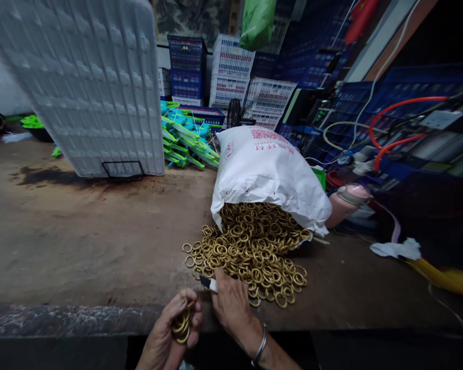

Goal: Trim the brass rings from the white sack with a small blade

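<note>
Several gold-coloured metal rings [182, 325] lie in my left hand [173, 329], its fingers curled round them just off the table's front edge. To its right, my right hand [233, 303] reaches down onto the near edge of a loose pile of such rings [250, 257]. Its fingers are bent and their tips are partly hidden. A small white piece with a black tip [207, 282] sticks out at its thumb side; I cannot make out its kind. The pile spills from the mouth of a white woven sack [266, 164] with red print, lying on its side.
A ribbed translucent plastic panel [100, 92] stands in a black wire holder [123, 168] at the left of the wooden table [81, 241]. Behind are green and blue plastic parts [187, 136] and stacked crates [231, 61]. A pink bottle [347, 203] stands right of the sack.
</note>
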The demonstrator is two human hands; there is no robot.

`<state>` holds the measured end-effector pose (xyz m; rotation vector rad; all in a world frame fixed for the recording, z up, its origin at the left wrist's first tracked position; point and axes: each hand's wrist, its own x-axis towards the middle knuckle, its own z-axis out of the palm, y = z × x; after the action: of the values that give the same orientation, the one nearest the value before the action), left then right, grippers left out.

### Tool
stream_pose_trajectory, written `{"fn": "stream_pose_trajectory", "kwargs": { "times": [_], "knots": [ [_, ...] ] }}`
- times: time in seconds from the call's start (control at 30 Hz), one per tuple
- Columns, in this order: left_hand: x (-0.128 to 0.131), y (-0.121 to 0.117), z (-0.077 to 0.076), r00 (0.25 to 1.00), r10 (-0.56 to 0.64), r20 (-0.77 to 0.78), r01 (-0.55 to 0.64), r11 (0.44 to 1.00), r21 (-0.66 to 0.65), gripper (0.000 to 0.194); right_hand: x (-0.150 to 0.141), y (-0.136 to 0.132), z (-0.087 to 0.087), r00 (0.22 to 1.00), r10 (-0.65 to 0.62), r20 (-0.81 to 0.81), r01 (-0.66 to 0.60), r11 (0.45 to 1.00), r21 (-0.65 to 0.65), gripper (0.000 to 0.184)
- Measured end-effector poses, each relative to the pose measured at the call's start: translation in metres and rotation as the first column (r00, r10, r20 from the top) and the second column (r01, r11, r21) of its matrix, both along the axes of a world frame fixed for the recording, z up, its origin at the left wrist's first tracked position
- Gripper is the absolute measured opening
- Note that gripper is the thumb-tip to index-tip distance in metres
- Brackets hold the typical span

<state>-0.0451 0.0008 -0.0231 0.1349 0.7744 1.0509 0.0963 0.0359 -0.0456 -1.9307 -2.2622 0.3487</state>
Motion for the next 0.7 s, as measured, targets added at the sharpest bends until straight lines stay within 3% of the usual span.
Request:
{"fn": "stream_pose_trajectory", "kwargs": {
  "times": [0.2,0.37,0.5,0.6,0.7],
  "knots": [
    [0.000,0.003,-0.008,0.999,0.045,0.012,-0.045,0.999,-0.001,0.018,0.011,0.000,0.001,0.999,0.008,-0.052,-0.008,1.000,0.011,0.021],
    [0.015,0.003,-0.009,0.980,0.024,-0.199,-0.002,0.994,0.109,0.026,0.024,-0.003,0.002,0.956,-0.021,-0.294,0.032,0.999,0.033,0.011],
    [0.031,0.005,-0.013,0.888,-0.028,-0.459,0.097,0.987,0.129,0.045,0.026,-0.010,0.001,0.862,-0.042,-0.506,0.053,0.999,0.008,0.007],
    [0.039,0.007,-0.013,0.814,-0.104,-0.572,0.210,0.970,0.122,0.038,0.023,-0.015,0.005,0.790,-0.044,-0.612,0.040,0.999,-0.021,0.010],
    [0.041,0.008,-0.011,0.760,0.002,-0.650,0.198,0.952,0.234,0.035,0.023,-0.015,0.013,0.720,-0.064,-0.691,0.022,0.997,-0.068,0.017]
  ]
}}
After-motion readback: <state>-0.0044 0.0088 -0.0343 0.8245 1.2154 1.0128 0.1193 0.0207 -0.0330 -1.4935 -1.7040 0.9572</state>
